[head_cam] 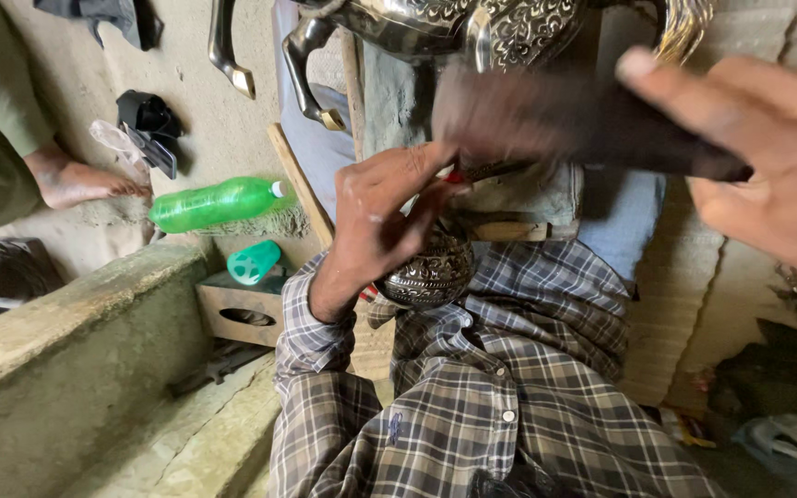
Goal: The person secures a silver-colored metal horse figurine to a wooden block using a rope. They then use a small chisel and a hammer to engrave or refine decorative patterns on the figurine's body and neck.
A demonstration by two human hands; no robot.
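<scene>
My left hand (382,217) pinches a thin tool with a red tip (455,176), its point set against an engraved metal piece (431,269) resting in my lap. My right hand (767,157) grips a dark wooden handle (601,124), blurred with motion, raised just above the thin tool. A large embossed silver vessel (472,28) with curved handles stands at the top of the view, behind both hands. My plaid shirt fills the lower middle.
A green plastic bottle (219,203) and a green cup (253,261) lie at left near a small wooden box (242,309). Another person's bare foot (76,182) rests on the floor at far left. A concrete ledge (66,323) runs along the lower left.
</scene>
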